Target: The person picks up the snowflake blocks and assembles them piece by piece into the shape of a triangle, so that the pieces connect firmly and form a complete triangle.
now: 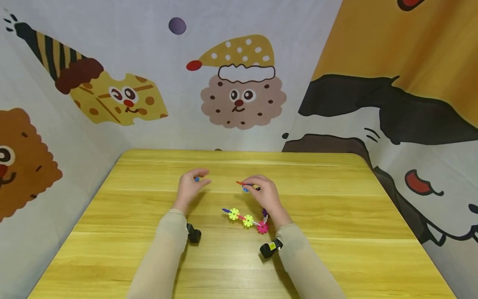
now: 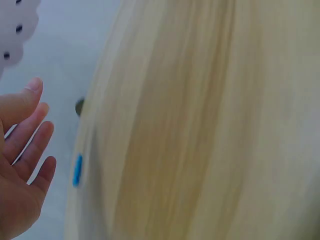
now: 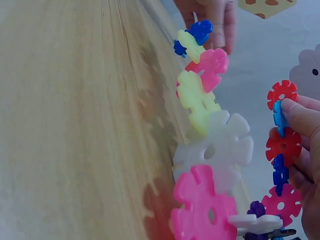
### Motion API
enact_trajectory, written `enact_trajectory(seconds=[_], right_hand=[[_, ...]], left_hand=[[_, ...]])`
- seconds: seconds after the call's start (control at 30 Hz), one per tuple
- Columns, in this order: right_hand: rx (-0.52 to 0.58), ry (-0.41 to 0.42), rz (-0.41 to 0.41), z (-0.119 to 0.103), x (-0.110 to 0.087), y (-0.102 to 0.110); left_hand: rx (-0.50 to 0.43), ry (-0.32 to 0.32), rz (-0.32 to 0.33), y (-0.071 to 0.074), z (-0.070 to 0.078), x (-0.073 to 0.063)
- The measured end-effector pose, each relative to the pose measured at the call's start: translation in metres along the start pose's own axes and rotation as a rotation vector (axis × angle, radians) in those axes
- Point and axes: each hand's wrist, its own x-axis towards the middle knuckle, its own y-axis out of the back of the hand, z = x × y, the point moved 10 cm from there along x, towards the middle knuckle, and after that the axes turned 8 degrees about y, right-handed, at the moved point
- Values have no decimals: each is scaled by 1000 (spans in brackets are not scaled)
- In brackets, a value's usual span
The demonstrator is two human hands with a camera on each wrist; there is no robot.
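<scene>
My right hand [image 1: 267, 194] pinches one end of a chain of slotted plastic flower discs. In the right wrist view the thumb presses a light blue disc [image 3: 279, 118], with a red disc [image 3: 282, 94] above it and another red disc [image 3: 283, 146] below. The rest of the chain curves down and lies toward the middle of the table, with a pink disc [image 1: 262, 227] and yellow discs [image 1: 248, 220]. My left hand [image 1: 190, 187] holds nothing, its fingers spread and slightly bent. Close beside it, a single blue disc [image 2: 77, 170] lies on the table.
The wooden table [image 1: 336, 199] stretches out on all sides of the hands. Behind its far edge hangs a white cloth [image 1: 149, 41] with printed cartoon figures. Small black cameras [image 1: 193, 234] are strapped at both wrists.
</scene>
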Motion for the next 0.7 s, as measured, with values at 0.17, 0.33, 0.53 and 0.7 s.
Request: enact_trajectory(seconds=[0.17,0.33,0.53,0.7], right_hand=[[31,-16,29,4,-2,4],[51,-54,27,6,-3,5],[37,-68,21,6,-4,6],[32,-80,15,7,-6,5]], left_hand=[[19,55,3,14,-20,4],[37,90,1,23,-33,3],[79,58,-27,26,-41,4],[235,-38,-61,22,-41,6]])
